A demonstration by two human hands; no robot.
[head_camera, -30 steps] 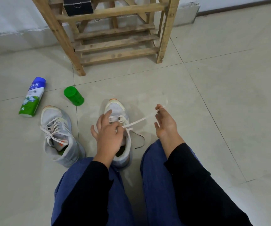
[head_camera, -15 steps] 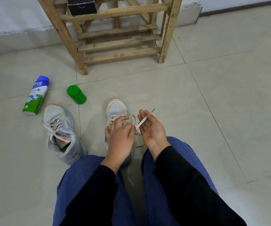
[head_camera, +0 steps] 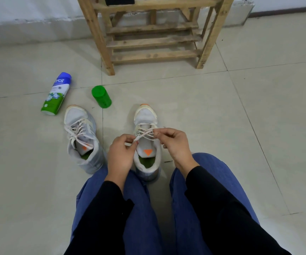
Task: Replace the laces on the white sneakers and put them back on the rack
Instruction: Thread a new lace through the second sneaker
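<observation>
At the left side of the floor, a spray can is seen lying on its side. Just to the right of it, a green cap is lying too, a little apart from the can. Near them, the first sneaker is standing on its sole. Its tied laces are pulled through the holes and look knotted, so this shoe seems to be done.

In the middle of the floor, the left hand is curled, and one end of the lace is pinched in its fingers. The second sneaker is set in front of the knees, with its toe pointed at the rack. The lace is crossed over the top of this shoe, row after row. The other end is pinched by the right hand, just right of the shoe. Both ends are held up over the tongue, close together.

At the far edge of the floor, by the wall, the wooden rack is standing. A black box is seen on a higher shelf.

The lacing looks nearly finished. A knot most likely has to be tied next. After that, both sneakers have to be put back on the rack, which has not been done yet.
</observation>
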